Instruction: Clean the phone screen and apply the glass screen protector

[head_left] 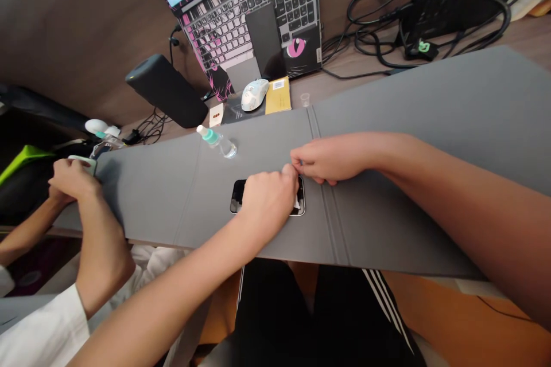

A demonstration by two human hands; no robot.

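Note:
A black smartphone (238,196) lies flat on the grey desk mat (387,212), screen up. My left hand (267,199) rests on top of the phone with its fingers curled and covers most of it. My right hand (331,157) is closed in a pinch at the phone's upper right corner, thumb and fingers pressed together on something small that I cannot make out. The two hands touch at the fingertips. A small clear bottle (217,141) with a teal cap lies on the mat just beyond the phone.
Another person's hands (73,180) hold a pale device at the mat's left end. Behind the mat stand a laptop (253,11), a white mouse (253,94), a yellow box (278,95), a black speaker (166,90) and tangled cables (408,23).

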